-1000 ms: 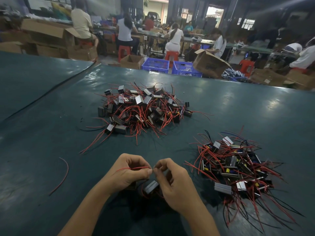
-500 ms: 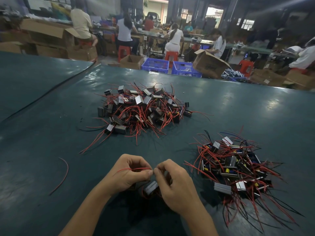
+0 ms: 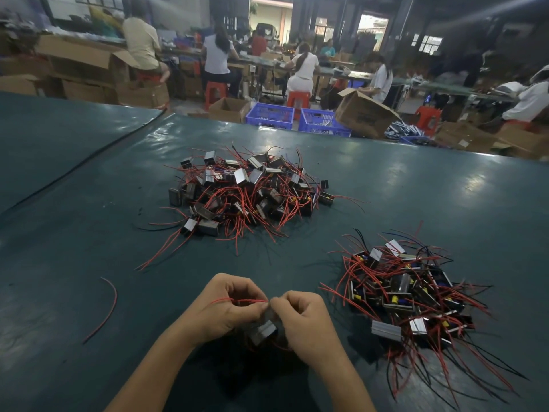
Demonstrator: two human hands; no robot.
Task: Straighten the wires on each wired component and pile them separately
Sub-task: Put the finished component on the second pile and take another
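- Low in the centre of the frame, the left hand [image 3: 225, 307] and the right hand [image 3: 303, 319] meet fingertip to fingertip, both with fingers curled.
- Between them they pinch a thin red wire [image 3: 249, 300]. It runs level across the left hand's fingers, and its free end sticks out toward the left of the frame.
- The wired component [image 3: 263, 333], a small dark block with a pale face, sits just below the pinch, tucked between the two palms. Whether either palm touches it cannot be told.
- To the right of the hands lies a pile of components [image 3: 410, 295] with red and black leads fanning toward the lower right.
- Above the hands, at mid-frame, a second pile [image 3: 246, 191] lies apart from the first, its leads mostly red.
- At the left, a single loose red lead [image 3: 104, 310] lies curved on the dark green table [image 3: 74, 233].
- Along the top edge, beyond the table, are blue crates [image 3: 270, 115], cardboard boxes [image 3: 365, 113] and seated people.
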